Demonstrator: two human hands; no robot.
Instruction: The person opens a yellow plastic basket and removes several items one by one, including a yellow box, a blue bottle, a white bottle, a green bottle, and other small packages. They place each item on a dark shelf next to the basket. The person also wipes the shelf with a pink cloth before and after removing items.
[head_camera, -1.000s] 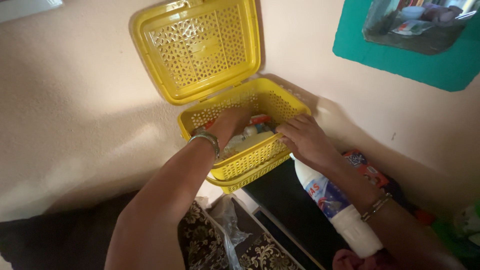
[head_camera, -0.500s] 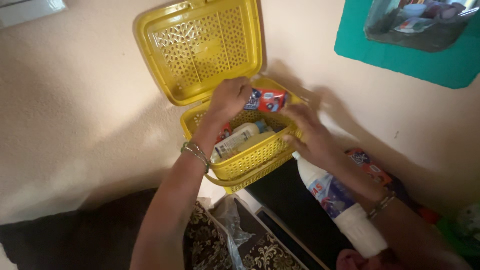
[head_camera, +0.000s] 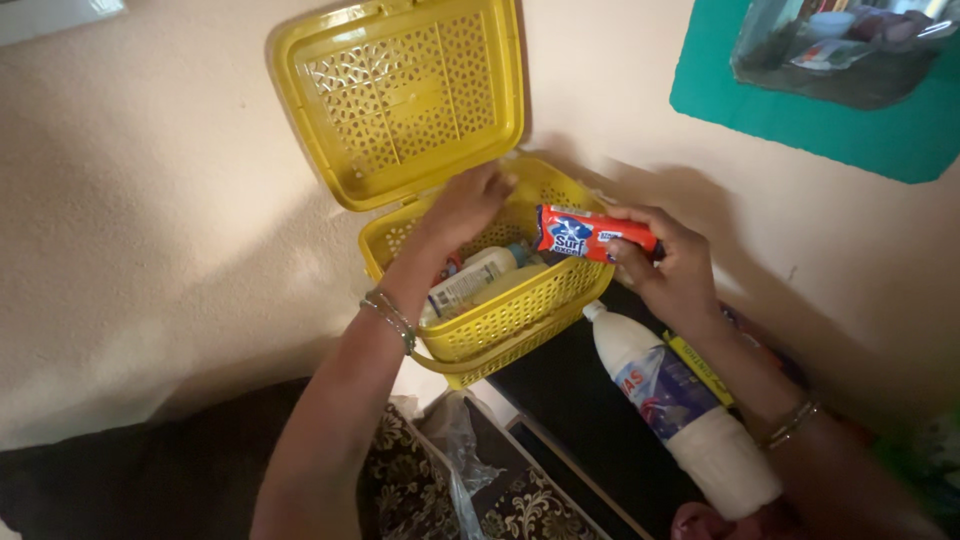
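Basket (head_camera: 520, 305) of yellow plastic, centre frame, lid (head_camera: 400, 95) raised against the wall. Right hand (head_camera: 670, 265) grips a red wrapped bar (head_camera: 590, 233) just above the basket's right rim; left hand (head_camera: 465, 205), fingers loosely spread, reaches inside over remaining bottles (head_camera: 470, 280). Emptying appears only partly done.

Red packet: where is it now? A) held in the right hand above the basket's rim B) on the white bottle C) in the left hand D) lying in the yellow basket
A: the right hand grips the red packet at one end, above the yellow basket rim; the left hand reaches into the basket without it.
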